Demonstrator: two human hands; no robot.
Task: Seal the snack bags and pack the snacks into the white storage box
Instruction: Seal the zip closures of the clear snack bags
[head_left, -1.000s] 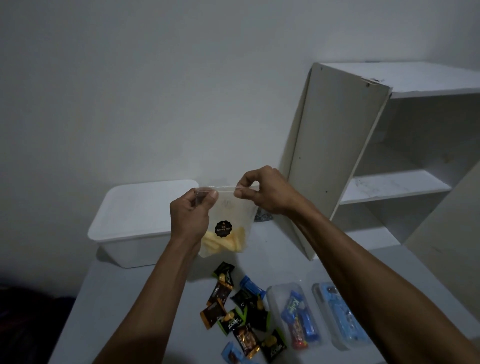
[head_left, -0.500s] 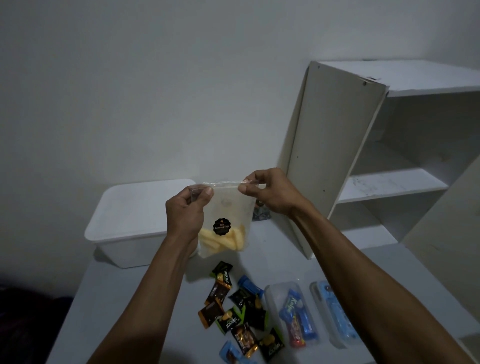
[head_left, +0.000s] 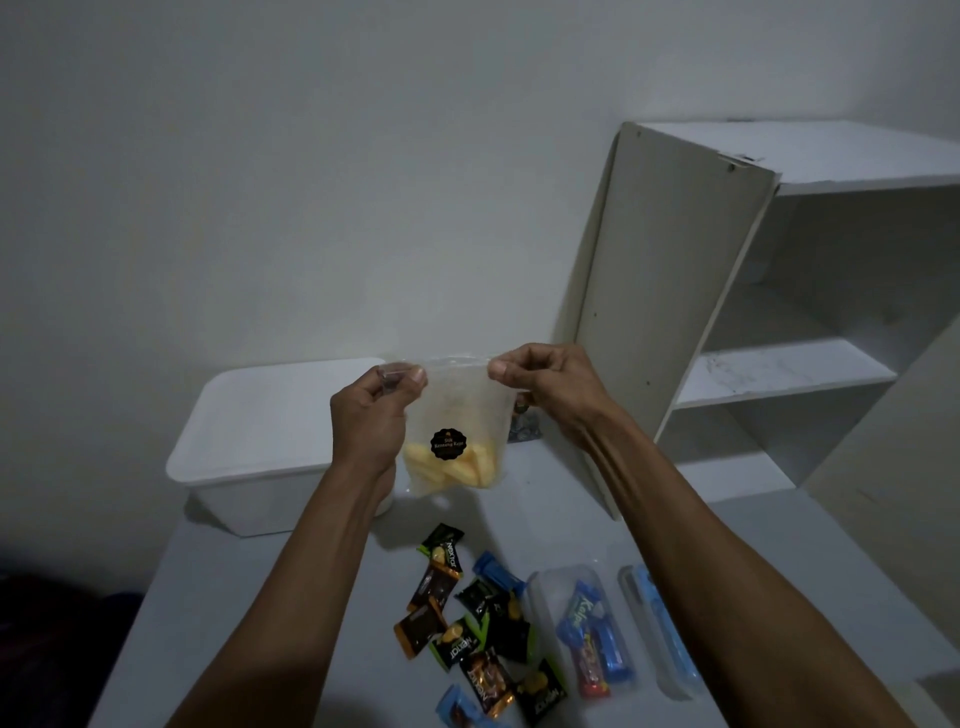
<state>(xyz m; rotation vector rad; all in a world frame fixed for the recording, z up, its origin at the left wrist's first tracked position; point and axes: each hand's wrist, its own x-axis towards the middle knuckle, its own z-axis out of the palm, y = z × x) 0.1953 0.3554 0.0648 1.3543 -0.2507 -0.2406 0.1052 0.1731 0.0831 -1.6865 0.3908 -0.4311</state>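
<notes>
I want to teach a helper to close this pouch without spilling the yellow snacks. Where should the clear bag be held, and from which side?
Pinch the clear bag at its two top corners, coming in from either side, as the left hand and right hand do. The snacks sit low, so the bag hangs upright and the flat top strip stays taut between the grips.

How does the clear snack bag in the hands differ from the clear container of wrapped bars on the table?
The snack bag is soft plastic, held up in the air, pinched at its top corners by the left hand and right hand; the clear container is rigid and lies on the table. The snack bag bears a black round label and holds yellow pieces; the clear container holds blue and red wrapped bars. Both are see-through.
</notes>
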